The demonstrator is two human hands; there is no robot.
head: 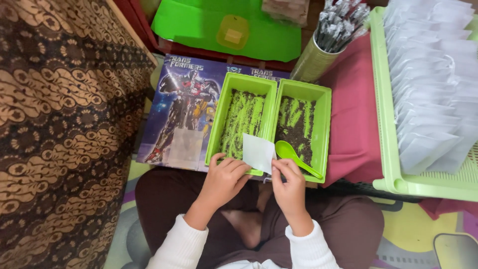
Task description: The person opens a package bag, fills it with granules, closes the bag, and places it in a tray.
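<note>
Both hands are pinching a small white paper packet (pixel 258 152): left hand (pixel 225 178) and right hand (pixel 289 182), over two green trays (pixel 324 124) of dark stuff, probably seeds. Green spoon (pixel 294 154) lies alongside.

Packet bottom: the lower edge of the small white packet (pixel 258 152) lay behind the fingers of both hands.
Spoon handle: at 5 o'clock of its bowl, the green spoon (pixel 295 156) ran partly behind the right hand (pixel 289 185).
Basket: the light green basket (pixel 387 149) at 3 o'clock was cut by the right edge.
Cup: the sticks in the cup (pixel 313 61) at 1 o'clock ran off the top.
Dark grains: too small to identify.
</note>
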